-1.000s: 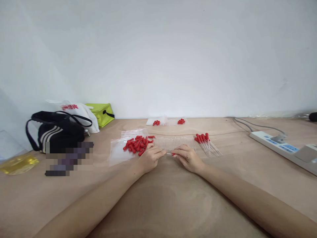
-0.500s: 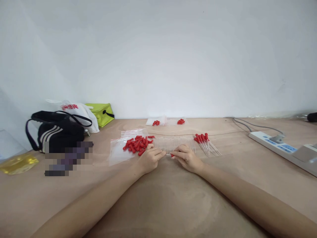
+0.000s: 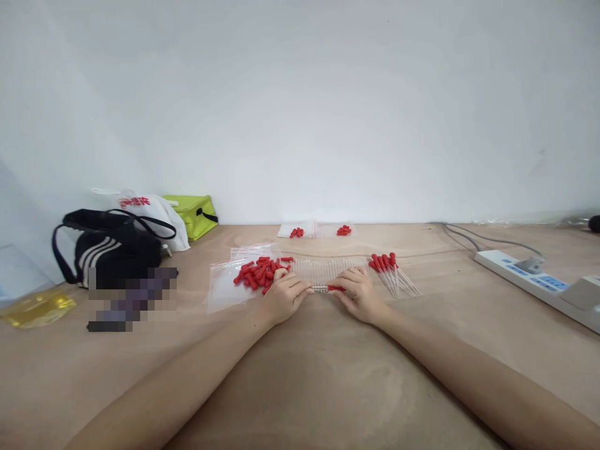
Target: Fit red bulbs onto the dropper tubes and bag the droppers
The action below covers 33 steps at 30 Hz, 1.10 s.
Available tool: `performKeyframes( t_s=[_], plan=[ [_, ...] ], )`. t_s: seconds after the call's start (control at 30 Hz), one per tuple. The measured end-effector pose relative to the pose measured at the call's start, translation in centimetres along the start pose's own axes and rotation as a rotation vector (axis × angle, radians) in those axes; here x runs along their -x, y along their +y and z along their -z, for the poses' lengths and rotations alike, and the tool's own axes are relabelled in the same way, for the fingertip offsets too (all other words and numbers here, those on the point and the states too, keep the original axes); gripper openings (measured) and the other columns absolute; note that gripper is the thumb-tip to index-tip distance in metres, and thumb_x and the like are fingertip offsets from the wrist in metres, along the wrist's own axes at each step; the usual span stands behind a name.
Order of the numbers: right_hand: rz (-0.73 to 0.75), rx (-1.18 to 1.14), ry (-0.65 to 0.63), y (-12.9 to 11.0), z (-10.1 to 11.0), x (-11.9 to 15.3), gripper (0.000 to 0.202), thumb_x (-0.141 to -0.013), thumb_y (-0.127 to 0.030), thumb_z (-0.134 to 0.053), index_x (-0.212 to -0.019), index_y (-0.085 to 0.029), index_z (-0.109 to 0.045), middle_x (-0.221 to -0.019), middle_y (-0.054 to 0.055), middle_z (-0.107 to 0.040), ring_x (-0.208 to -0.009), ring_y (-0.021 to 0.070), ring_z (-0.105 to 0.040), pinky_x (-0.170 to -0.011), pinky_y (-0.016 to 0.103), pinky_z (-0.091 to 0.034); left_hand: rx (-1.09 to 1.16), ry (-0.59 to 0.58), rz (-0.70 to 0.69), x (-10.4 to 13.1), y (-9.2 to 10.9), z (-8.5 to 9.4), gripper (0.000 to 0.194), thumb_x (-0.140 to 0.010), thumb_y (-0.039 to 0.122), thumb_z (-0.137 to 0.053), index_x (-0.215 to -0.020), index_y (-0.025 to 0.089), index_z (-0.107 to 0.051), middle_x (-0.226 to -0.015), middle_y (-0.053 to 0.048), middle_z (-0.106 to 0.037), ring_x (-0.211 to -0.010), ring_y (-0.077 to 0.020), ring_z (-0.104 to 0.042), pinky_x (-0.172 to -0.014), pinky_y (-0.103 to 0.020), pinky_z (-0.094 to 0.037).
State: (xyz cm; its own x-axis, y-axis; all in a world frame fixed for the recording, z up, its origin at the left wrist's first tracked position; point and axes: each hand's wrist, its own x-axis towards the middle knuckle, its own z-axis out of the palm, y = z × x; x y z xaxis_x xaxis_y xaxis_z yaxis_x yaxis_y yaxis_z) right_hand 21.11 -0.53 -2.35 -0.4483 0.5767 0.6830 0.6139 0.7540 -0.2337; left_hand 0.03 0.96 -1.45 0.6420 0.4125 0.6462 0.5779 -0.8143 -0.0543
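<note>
My left hand (image 3: 287, 296) pinches the left part of a thin clear tube (image 3: 319, 289). A red rubber cap (image 3: 335, 288) at the tube's right end is held between the fingers of my right hand (image 3: 359, 295). Behind both hands lies a row of clear tubes (image 3: 323, 270) side by side. Loose red caps (image 3: 255, 273) are heaped on a plastic bag (image 3: 222, 289) left of my left hand. Several tubes with red caps (image 3: 387, 265) lie fanned out to the right of my right hand.
Two small bags with red pieces (image 3: 297, 232) (image 3: 344, 230) lie by the wall. At left are a black bag (image 3: 119, 256), a white bag (image 3: 175, 224), a green box bag (image 3: 192, 215) and a yellow packet (image 3: 40, 310). A power strip (image 3: 525, 275) is at right.
My hands have spread slightly apart, with my right hand shifted a little right. More of the tube shows between them, and the red cap is farther right. The view has shifted slightly.
</note>
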Motion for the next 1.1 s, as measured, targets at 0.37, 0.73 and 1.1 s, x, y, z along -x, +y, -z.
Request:
performKeyframes(
  t_s=[0.37, 0.73, 1.1],
  plan=[
    [0.094, 0.049, -0.051, -0.5, -0.1, 0.1, 0.017, -0.083, -0.028, -0.045, -0.077, -0.018, -0.058, -0.068, 0.002, -0.062, -0.068, 0.0138, -0.050, -0.078, 0.033, -0.028, -0.023, -0.004, -0.014, 0.0, 1.4, 0.3, 0.029, -0.088, 0.019, -0.036, -0.071, 0.016, -0.058, -0.057, 0.000, -0.060, -0.054, -0.0112, -0.049, -0.064, -0.031, -0.029],
    [0.175, 0.041, 0.024, -0.8, -0.6, -0.1, 0.015, -0.082, -0.024, -0.046, -0.077, -0.016, -0.057, -0.066, 0.001, -0.061, -0.065, 0.0121, -0.050, -0.077, 0.033, -0.029, -0.012, 0.069, -0.051, -0.1, 1.6, 0.0, 0.027, -0.087, 0.019, -0.038, -0.069, 0.015, -0.058, -0.054, 0.000, -0.058, -0.050, -0.0106, -0.047, -0.061, -0.030, -0.028],
    [-0.186, -0.504, 0.194, -1.7, -0.3, -1.3, 0.019, -0.078, -0.031, -0.053, -0.094, -0.021, -0.053, -0.074, 0.002, -0.060, -0.069, 0.0134, -0.055, -0.065, 0.028, -0.042, 0.167, 0.094, 0.085, -0.6, 1.6, -0.5, 0.023, -0.087, 0.024, -0.039, -0.083, 0.017, -0.060, -0.062, 0.000, -0.064, -0.052, -0.0105, -0.052, -0.072, -0.031, -0.033]
  ],
)
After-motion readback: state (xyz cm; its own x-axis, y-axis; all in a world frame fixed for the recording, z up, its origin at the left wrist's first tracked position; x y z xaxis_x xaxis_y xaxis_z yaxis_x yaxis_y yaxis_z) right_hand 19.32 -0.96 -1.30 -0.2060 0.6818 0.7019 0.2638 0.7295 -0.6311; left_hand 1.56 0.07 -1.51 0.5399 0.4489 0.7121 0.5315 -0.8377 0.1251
